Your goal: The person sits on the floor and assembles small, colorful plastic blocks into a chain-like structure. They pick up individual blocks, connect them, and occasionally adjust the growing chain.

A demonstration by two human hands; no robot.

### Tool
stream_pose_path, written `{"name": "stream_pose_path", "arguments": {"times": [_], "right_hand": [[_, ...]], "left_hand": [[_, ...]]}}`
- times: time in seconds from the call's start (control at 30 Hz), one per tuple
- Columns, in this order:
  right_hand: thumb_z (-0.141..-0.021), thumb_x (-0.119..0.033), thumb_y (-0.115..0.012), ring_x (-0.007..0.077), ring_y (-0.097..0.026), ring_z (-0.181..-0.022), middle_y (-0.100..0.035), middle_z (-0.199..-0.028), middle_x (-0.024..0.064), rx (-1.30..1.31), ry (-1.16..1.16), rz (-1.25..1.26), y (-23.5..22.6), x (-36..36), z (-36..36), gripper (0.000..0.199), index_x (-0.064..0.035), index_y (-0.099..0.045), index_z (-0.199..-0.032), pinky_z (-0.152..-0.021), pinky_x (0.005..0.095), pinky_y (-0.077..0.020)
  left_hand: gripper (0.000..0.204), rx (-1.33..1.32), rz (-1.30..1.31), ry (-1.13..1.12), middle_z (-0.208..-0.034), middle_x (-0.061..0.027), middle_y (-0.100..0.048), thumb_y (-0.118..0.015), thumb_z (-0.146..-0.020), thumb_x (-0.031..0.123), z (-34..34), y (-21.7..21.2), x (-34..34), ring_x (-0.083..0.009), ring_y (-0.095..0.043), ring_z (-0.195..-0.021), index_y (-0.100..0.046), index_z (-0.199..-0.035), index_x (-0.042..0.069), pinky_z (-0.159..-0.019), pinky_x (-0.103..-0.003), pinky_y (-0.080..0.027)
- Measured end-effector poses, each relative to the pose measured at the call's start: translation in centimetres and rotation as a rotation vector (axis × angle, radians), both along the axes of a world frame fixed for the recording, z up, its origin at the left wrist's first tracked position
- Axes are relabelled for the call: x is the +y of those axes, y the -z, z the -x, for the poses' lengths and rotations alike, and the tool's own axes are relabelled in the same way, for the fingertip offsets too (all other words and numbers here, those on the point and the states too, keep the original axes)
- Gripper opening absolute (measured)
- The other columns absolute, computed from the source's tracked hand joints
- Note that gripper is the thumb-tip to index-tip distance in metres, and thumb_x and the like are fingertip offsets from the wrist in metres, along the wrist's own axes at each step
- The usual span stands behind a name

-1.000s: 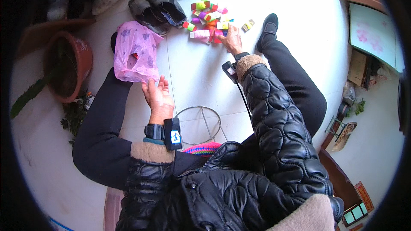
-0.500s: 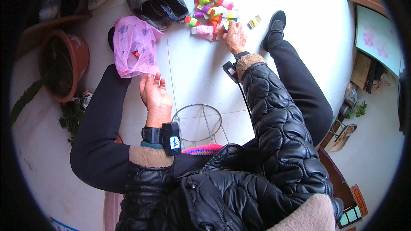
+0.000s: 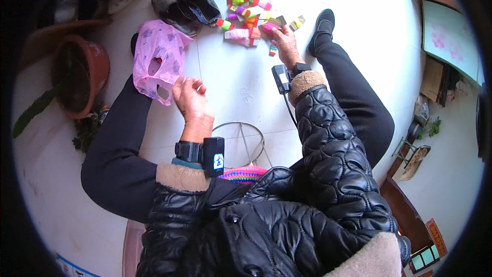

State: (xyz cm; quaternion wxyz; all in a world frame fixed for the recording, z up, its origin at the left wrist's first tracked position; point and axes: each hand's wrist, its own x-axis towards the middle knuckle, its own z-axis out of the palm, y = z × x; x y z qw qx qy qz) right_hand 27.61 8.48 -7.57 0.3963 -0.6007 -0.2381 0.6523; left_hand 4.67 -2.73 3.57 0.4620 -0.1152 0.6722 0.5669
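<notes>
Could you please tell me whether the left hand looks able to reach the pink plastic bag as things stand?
Most likely yes: the left hand is close beside the pink plastic bag, and nothing visible stands between them.

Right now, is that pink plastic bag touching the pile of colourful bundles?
Apart. The head view shows pale tiled floor between the right edge of the pink bag and the colourful bundles.
</notes>
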Motion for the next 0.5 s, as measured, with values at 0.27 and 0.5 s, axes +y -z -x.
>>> {"name": "stream_pose_path", "arguments": {"times": [0.27,0.5], "right_hand": [[-0.087,-0.016,-0.058,0.0135,-0.059,-0.088,-0.059,-0.101,0.0057,0.441,-0.392,0.128,-8.1,-3.5,3.4,0.036,-0.0054,-0.048,-0.119,-0.075,0.0266,-0.0512],[-0.083,-0.017,-0.063,0.0177,-0.057,-0.098,-0.058,-0.105,0.0098,0.467,-0.706,0.064,-11.9,-7.1,6.3,0.041,-0.0002,-0.048,-0.117,-0.088,0.0291,-0.0465]], "left_hand": [[0.041,-0.124,-0.172,0.462,-0.106,-0.0080,-0.056,-0.054,-0.086,0.012,-0.8,-0.6,-0.3,-0.0156,-0.054,-0.090,-0.043,-0.125,0.005,-0.078,-0.027,-0.044],[0.033,-0.121,-0.156,0.763,-0.105,-0.0093,-0.058,-0.052,-0.087,0.008,0.8,-1.5,-1.5,-0.0150,-0.058,-0.087,-0.048,-0.119,-0.001,-0.078,-0.027,-0.047]]}}
